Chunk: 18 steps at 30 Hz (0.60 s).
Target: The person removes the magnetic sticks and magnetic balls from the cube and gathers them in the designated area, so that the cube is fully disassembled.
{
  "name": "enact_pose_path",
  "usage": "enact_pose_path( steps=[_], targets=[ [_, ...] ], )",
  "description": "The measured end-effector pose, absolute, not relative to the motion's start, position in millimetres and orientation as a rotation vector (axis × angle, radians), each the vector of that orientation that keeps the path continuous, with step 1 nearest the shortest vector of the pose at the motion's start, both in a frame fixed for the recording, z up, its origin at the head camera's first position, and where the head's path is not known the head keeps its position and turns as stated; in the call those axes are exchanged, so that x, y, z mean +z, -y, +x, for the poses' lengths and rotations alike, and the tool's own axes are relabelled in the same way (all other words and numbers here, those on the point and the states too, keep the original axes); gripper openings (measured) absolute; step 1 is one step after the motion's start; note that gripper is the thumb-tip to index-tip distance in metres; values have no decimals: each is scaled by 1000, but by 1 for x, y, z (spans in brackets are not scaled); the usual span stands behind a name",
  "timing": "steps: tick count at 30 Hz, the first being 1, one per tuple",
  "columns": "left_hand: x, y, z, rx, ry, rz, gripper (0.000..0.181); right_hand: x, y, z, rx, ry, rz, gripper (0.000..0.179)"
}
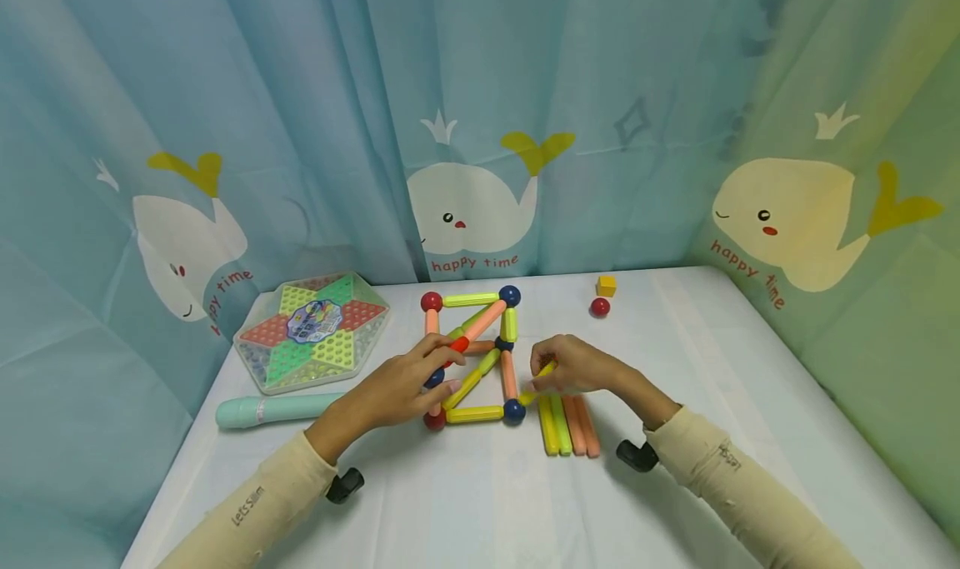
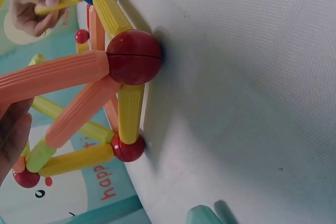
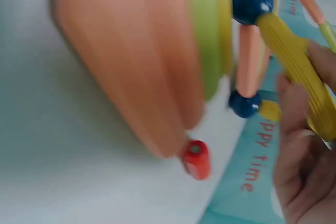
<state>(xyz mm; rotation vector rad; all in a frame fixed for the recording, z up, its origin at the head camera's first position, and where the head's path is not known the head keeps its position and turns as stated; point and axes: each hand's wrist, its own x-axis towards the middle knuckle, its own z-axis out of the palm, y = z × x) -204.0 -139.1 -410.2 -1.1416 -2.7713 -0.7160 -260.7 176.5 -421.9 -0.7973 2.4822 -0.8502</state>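
Note:
A frame of magnetic sticks and balls stands mid-table, with a red ball (image 2: 134, 57) at its front left corner. My left hand (image 1: 408, 386) grips its left part from above. In the left wrist view, the fingers are at the raised end of an orange stick (image 2: 58, 74); part of the grasp is out of view. On the right, my right hand (image 1: 566, 362) pinches a yellow stick (image 3: 299, 61) between thumb and fingers. That stick's near end meets the blue ball (image 1: 513, 411) at the front right corner.
Loose yellow, green and orange sticks (image 1: 587, 427) lie side by side below my right hand. A red ball (image 1: 600, 307) and a yellow cube (image 1: 607, 286) sit at the back. On the left are a star-patterned game board (image 1: 352, 348) and a mint-coloured cylinder (image 1: 288, 407). Curtains border the table.

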Motion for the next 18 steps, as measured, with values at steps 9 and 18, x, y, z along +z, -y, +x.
enact_pose_path(
  steps=[9,18],
  targets=[
    [-410,139,-204,-714,2777,-1140,31,-412,-162,-246,-488,-2378,-802,8],
    [-412,139,-205,-723,2767,-1145,31,-428,-164,-243,-527,-2396,-821,14]
  ],
)
